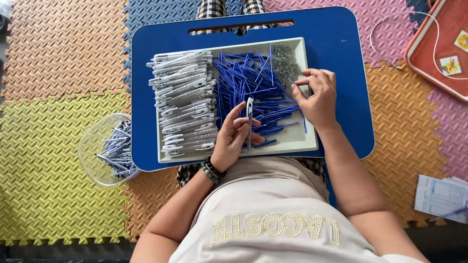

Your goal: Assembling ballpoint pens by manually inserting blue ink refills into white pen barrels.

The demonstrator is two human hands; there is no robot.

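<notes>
Bright foam mats surround a blue lap desk (341, 73) carrying a white tray (297, 141). The left hand (231, 139) pinches a light, stiff pen barrel (249, 122) mid-length; the right hand (317, 97) nips tiny, probably slippery springs (285, 61).

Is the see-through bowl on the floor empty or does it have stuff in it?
Not empty. The clear bowl holds a small heap of pens on its right side.

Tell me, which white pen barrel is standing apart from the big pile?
The white pen barrel held upright in the left hand, over the blue refills; the others lie stacked at the tray's left side.
</notes>
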